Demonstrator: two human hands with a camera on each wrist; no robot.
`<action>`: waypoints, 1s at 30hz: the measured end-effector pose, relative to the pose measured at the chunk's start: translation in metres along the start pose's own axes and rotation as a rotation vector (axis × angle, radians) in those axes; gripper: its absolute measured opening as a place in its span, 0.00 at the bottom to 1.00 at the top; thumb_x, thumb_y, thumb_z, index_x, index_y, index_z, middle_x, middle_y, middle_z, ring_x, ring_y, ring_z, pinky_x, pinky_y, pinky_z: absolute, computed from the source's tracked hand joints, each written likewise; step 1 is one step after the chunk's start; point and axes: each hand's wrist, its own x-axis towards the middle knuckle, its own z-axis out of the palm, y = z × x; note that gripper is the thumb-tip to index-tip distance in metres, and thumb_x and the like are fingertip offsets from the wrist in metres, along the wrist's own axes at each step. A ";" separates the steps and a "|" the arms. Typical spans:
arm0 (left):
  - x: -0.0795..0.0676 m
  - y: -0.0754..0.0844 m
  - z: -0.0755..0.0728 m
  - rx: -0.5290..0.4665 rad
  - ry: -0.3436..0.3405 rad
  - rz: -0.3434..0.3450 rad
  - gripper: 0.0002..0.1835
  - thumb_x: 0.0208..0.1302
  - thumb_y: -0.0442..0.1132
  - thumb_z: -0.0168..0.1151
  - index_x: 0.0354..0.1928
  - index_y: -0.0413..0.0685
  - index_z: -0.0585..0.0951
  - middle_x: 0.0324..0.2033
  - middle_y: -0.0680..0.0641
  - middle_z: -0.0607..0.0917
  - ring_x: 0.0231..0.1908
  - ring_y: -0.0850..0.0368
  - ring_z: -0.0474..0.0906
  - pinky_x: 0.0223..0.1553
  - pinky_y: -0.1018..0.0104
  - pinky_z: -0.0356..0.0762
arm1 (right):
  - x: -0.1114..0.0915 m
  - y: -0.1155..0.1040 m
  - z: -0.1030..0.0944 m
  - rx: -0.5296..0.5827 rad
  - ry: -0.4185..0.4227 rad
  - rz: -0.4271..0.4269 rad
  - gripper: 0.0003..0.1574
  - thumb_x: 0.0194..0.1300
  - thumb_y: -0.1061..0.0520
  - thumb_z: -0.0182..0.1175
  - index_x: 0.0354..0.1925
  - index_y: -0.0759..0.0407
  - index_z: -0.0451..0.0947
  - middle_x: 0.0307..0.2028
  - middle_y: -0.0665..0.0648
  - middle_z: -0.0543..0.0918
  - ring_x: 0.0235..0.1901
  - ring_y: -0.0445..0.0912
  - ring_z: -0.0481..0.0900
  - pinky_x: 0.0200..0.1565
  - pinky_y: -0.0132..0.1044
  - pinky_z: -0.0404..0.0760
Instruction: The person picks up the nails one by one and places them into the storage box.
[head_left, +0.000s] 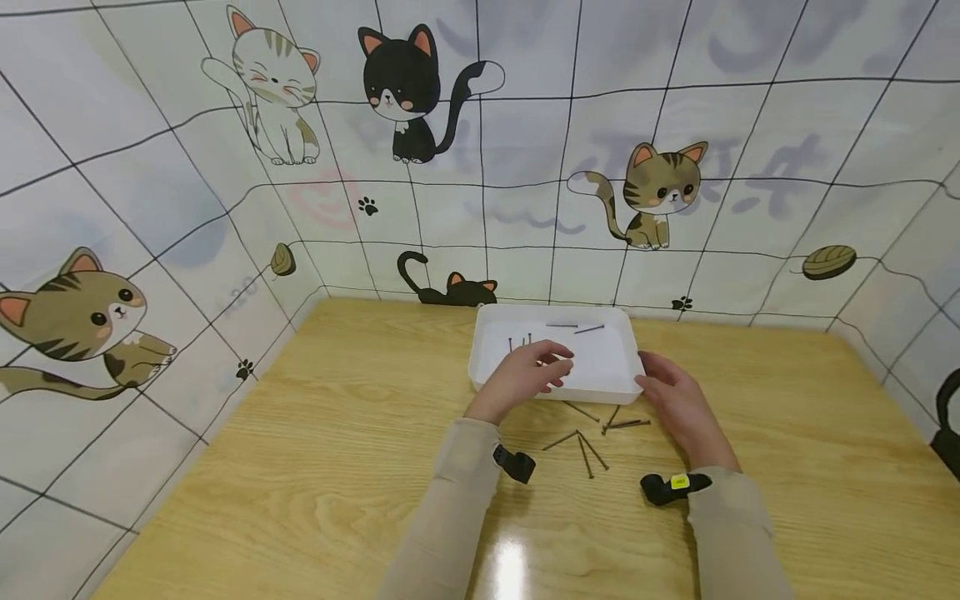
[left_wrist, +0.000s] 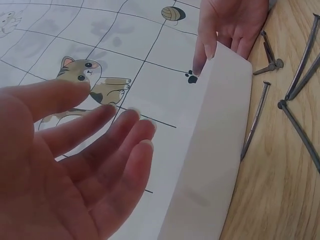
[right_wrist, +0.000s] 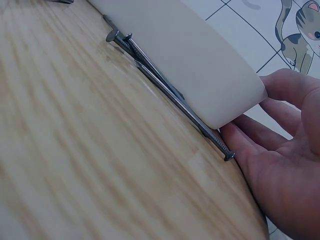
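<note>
My left hand (head_left: 517, 379) hovers over the near left part of a white tray (head_left: 607, 367), its fingers loosely bent and nothing between them. In the left wrist view the left palm (left_wrist: 50, 170) faces the tray's near wall (left_wrist: 215, 140). The right hand (head_left: 682, 408) holds the tray's near right corner, thumb and fingers about it in the right wrist view. Several nails (head_left: 562, 325) lie inside the tray, some partly behind the left hand. More nails (head_left: 584, 457) are scattered on the table before it. One nail (right_wrist: 185, 106) lies along the tray's bottom edge.
The wood-grain table (head_left: 360, 417) reaches to a white grid-lined backdrop (head_left: 525, 217) printed with cats, close behind the tray. Each wrist wears a black strapped camera (head_left: 515, 465). A black object (head_left: 948, 429) shows at the far right edge.
</note>
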 end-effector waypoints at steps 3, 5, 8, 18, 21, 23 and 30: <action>-0.001 0.001 0.001 0.025 -0.052 -0.012 0.17 0.62 0.49 0.58 0.51 0.53 0.77 0.39 0.51 0.81 0.37 0.50 0.81 0.39 0.60 0.78 | 0.002 0.000 0.001 0.011 -0.003 -0.020 0.41 0.67 0.47 0.52 0.71 0.56 0.48 0.70 0.59 0.51 0.68 0.52 0.53 0.62 0.35 0.63; -0.001 0.002 0.001 0.060 -0.117 -0.032 0.17 0.61 0.47 0.60 0.51 0.53 0.78 0.38 0.53 0.81 0.37 0.49 0.81 0.39 0.59 0.79 | 0.003 -0.001 0.000 0.014 -0.005 -0.041 0.40 0.68 0.49 0.52 0.71 0.57 0.48 0.70 0.60 0.51 0.68 0.53 0.53 0.58 0.27 0.65; -0.003 0.004 0.003 0.125 -0.217 -0.072 0.16 0.61 0.43 0.61 0.51 0.52 0.78 0.36 0.54 0.81 0.36 0.51 0.80 0.37 0.60 0.79 | 0.003 0.000 -0.001 0.004 -0.006 -0.068 0.39 0.68 0.50 0.52 0.70 0.58 0.49 0.70 0.62 0.52 0.68 0.54 0.53 0.54 0.21 0.67; -0.004 -0.007 0.018 0.497 -0.337 -0.092 0.25 0.57 0.45 0.64 0.58 0.57 0.73 0.52 0.55 0.78 0.47 0.63 0.75 0.47 0.68 0.72 | -0.003 0.005 -0.001 -0.035 -0.009 -0.039 0.40 0.68 0.48 0.52 0.70 0.56 0.49 0.70 0.60 0.53 0.68 0.52 0.53 0.54 0.21 0.67; -0.004 -0.007 0.023 0.626 -0.364 -0.065 0.29 0.56 0.46 0.65 0.61 0.58 0.70 0.55 0.56 0.75 0.53 0.63 0.72 0.52 0.68 0.69 | -0.003 0.004 0.000 -0.064 -0.002 -0.041 0.40 0.68 0.46 0.51 0.71 0.55 0.49 0.70 0.59 0.54 0.68 0.52 0.53 0.59 0.28 0.65; -0.004 -0.005 0.026 0.698 -0.360 -0.054 0.30 0.55 0.48 0.65 0.62 0.60 0.70 0.53 0.58 0.76 0.52 0.65 0.72 0.51 0.69 0.70 | -0.002 0.002 0.001 -0.084 0.008 -0.041 0.40 0.67 0.46 0.51 0.71 0.54 0.49 0.70 0.58 0.54 0.68 0.52 0.53 0.62 0.37 0.62; -0.005 0.000 0.036 0.873 -0.324 -0.062 0.20 0.53 0.47 0.67 0.49 0.59 0.78 0.40 0.60 0.81 0.37 0.67 0.75 0.39 0.73 0.72 | -0.002 0.002 0.000 -0.083 0.011 -0.015 0.41 0.67 0.45 0.52 0.71 0.53 0.49 0.70 0.58 0.54 0.68 0.52 0.53 0.65 0.50 0.56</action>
